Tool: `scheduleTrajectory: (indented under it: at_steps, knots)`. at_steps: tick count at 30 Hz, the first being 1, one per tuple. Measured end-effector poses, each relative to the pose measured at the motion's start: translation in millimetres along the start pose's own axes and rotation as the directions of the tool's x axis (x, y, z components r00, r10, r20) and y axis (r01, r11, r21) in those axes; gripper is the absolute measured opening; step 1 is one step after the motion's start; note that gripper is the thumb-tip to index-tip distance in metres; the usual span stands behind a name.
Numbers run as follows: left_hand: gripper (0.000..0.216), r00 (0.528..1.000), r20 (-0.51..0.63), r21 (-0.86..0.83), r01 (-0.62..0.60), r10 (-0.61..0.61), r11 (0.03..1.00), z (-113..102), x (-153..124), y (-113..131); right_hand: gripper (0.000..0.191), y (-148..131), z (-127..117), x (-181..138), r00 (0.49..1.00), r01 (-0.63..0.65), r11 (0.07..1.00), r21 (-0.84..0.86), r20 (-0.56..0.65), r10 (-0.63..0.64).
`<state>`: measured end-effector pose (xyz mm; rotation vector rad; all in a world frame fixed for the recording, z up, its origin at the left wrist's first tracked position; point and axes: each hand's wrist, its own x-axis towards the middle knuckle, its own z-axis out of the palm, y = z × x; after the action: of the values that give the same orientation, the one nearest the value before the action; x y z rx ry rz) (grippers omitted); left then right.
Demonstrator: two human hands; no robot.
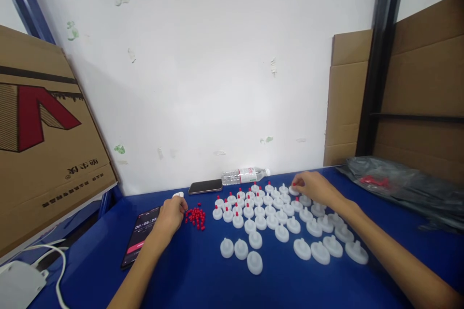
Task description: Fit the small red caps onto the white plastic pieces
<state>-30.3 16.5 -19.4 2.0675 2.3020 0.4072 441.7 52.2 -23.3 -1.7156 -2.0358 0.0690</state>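
- A narrow lane of bare table (181, 275) runs between the caps (195, 218) and the nearest discs (217, 213), widening toward the front.
- A second gap opens at the front, between the three or four discs at left and the row at right.
- Farther back the discs crowd together, stems up; a low sideways pass would strike them, while the air above is open.
- The bottle (241, 176) and black phone (205, 187) line the back, close to the wall (206, 82).
- The right forearm bars low entry from the right; beyond it, table shows up to the bag (391, 188).
- The left forearm, timer phone (139, 239) and carton (47, 164) hem the left.
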Motion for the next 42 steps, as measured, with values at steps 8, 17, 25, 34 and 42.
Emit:
scheduleTrajectory:
  at_steps: [8,17,25,34,42]
  knots:
    - [0.032,0.999,0.016,-0.012,0.039,-0.039,0.999,-1,1,-2,0.019,-7,-11,2,0.968,-0.036,0.999,-0.008,-0.250,0.032]
    - [0.036,0.999,0.017,-0.041,0.038,-0.037,0.998,-8,-5,13,0.010,-30,-11,-7,0.969,-0.050,0.996,0.078,-0.237,0.067]
    - [0.030,0.961,-0.267,-0.076,-0.096,0.072,0.993,-23,-24,44,0.012,-81,-6,-29,0.903,0.324,0.938,0.122,-0.335,-0.268]
    - [0.025,0.709,-0.363,-0.019,-0.654,0.605,0.756,0,-73,108,0.007,-138,19,-61,0.709,0.677,0.730,0.094,-0.353,-0.611]
    - [0.027,0.630,-0.338,-0.015,-0.747,0.699,0.665,12,-87,125,0.013,-141,19,-64,0.626,0.756,0.654,0.040,-0.337,-0.703]
